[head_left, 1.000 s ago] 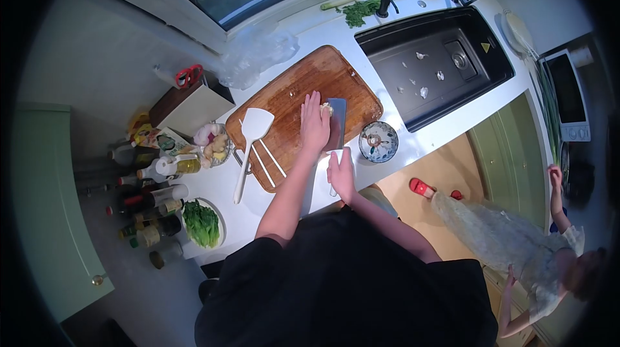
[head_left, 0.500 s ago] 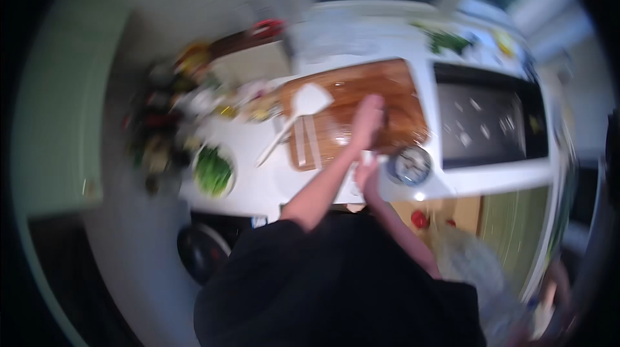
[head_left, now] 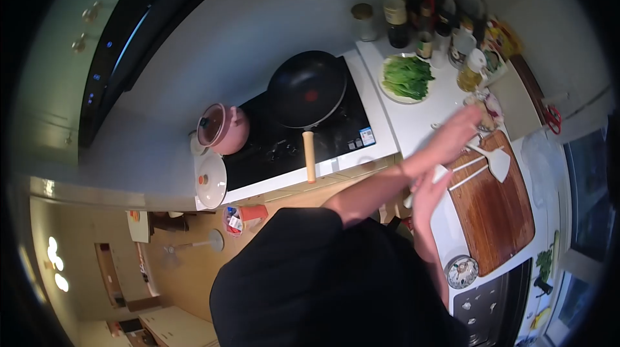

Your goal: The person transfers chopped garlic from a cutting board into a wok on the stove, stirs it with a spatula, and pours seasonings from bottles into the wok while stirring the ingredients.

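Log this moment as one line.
left hand: beside ginger | right hand: gripping white handle | spatula: partly on cutting board | greens: on plate

I remotely monitor one head-worn view, facing forward and steeply down, far enough back to span hob (head_left: 278, 148) and cutting board (head_left: 494, 211).

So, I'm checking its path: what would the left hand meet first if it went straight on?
The left hand would most likely meet the garlic or ginger just ahead; depth is unclear, so it may already touch them.
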Tool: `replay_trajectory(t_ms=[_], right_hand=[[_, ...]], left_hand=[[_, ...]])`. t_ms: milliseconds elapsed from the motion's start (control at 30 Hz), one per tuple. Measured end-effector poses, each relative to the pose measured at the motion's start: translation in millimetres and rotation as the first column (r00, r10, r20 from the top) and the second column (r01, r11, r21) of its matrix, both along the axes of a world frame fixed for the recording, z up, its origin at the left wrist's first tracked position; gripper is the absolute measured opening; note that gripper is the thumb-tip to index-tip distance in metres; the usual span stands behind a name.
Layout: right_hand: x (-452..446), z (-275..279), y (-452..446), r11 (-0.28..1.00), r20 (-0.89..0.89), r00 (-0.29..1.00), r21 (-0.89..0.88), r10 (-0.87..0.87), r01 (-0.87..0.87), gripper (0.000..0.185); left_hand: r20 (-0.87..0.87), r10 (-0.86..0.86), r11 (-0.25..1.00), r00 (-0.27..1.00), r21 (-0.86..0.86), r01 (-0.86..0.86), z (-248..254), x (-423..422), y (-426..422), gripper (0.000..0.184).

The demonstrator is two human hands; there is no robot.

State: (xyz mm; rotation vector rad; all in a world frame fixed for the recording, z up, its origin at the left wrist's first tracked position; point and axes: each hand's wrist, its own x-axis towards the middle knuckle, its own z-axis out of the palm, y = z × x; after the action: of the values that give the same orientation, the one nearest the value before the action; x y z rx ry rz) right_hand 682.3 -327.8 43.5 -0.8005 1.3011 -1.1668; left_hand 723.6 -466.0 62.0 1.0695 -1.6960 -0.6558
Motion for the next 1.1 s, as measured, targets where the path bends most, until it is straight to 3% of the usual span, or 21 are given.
replay_trajectory(t_ms=[67, 133, 200, 267, 300, 333, 367, 400, 433, 500, 600, 667, 733, 833, 867, 933, 1033, 1067, 1100], right_hand=[[57, 1, -7, 0.993, 0.015, 0.995, -0.072, 0.095, -0.093, 0.040], [109, -11, -17, 0.905, -0.198, 0.943, -0.282, 0.269, -0.317, 0.023], [162, -19, -17, 0.845, 0.013, 0.903, -0.359, 0.429, -0.396, 0.016], [209, -2, -18, 0.854, 0.082, 0.859, -0.187, 0.506, -0.486, 0.015], [232, -20, -17, 0.837, 0.056, 0.862, -0.278, 0.504, -0.472, 0.015], [246, -16, -15, 0.850, 0.104, 0.852, -0.197, 0.514, -0.489, 0.014], [262, -46, -14, 0.831, -0.053, 0.878, -0.299, 0.477, -0.469, 0.013], [264, -33, -11, 0.866, 0.020, 0.879, -0.184, 0.476, -0.465, 0.013], [267, -19, -7, 0.889, 0.095, 0.884, -0.066, 0.458, -0.454, 0.012], [275, -57, -14, 0.884, -0.120, 0.897, -0.161, 0.425, -0.440, 0.013], [273, -42, -19, 0.886, -0.074, 0.885, -0.024, 0.459, -0.462, 0.013], [268, -8, -18, 0.862, 0.091, 0.869, 0.112, 0.487, -0.495, 0.013], [273, -19, -16, 0.851, 0.155, 0.849, 0.072, 0.506, -0.521, 0.012], [274, -25, -14, 0.842, 0.233, 0.818, -0.005, 0.526, -0.540, 0.010], [273, -23, -15, 0.835, 0.265, 0.808, 0.015, 0.527, -0.550, 0.010], [276, -18, -20, 0.818, 0.333, 0.781, 0.046, 0.529, -0.574, 0.010], [271, -9, -26, 0.800, 0.334, 0.782, 0.117, 0.527, -0.589, 0.008], [267, -8, -25, 0.798, 0.338, 0.781, 0.124, 0.525, -0.590, 0.008], [264, -8, -24, 0.792, 0.324, 0.783, 0.136, 0.532, -0.595, 0.008]], left_hand=[[0.101, 0.140, 0.990, 0.985, -0.018, -0.139, 4, 84, 1, 0.039], [0.109, 0.315, 0.949, 0.943, -0.001, -0.317, 13, 157, 17, 0.038], [0.169, 0.461, 0.882, 0.871, 0.024, -0.471, 8, 227, 29, 0.034], [0.093, 0.546, 0.835, 0.833, 0.026, -0.550, -10, 286, 36, 0.031], [0.098, 0.558, 0.827, 0.824, 0.017, -0.562, -21, 314, 37, 0.031], [0.103, 0.572, 0.817, 0.814, 0.018, -0.577, -35, 339, 41, 0.031], [0.144, 0.580, 0.806, 0.802, 0.044, -0.591, -51, 364, 43, 0.031], [0.185, 0.585, 0.793, 0.789, 0.072, -0.605, -70, 391, 42, 0.031], [0.328, 0.575, 0.786, 0.750, 0.032, -0.617, -91, 419, 41, 0.030], [0.414, 0.504, 0.830, 0.758, 0.013, -0.558, -89, 453, 33, 0.025], [0.517, 0.429, 0.885, 0.741, -0.074, -0.460, -20, 464, 31, 0.018], [0.539, 0.444, 0.882, 0.716, -0.122, -0.456, 3, 471, 20, 0.016], [0.495, 0.286, 0.909, 0.820, 0.130, -0.395, 20, 472, 16, 0.014], [0.513, 0.114, 0.952, 0.851, 0.189, -0.241, 28, 446, 26, 0.009], [0.416, 0.021, 0.922, 0.909, 0.345, -0.179, 24, 435, 33, 0.012], [0.535, -0.030, 0.938, 0.844, 0.306, -0.160, 20, 422, 51, 0.015], [0.782, 0.100, 0.982, 0.615, 0.024, -0.190, -18, 463, 52, 0.017], [0.793, 0.152, 0.955, 0.589, 0.036, -0.294, -23, 477, 51, 0.016], [0.772, 0.149, 0.962, 0.618, 0.030, -0.270, -13, 477, 54, 0.016]])
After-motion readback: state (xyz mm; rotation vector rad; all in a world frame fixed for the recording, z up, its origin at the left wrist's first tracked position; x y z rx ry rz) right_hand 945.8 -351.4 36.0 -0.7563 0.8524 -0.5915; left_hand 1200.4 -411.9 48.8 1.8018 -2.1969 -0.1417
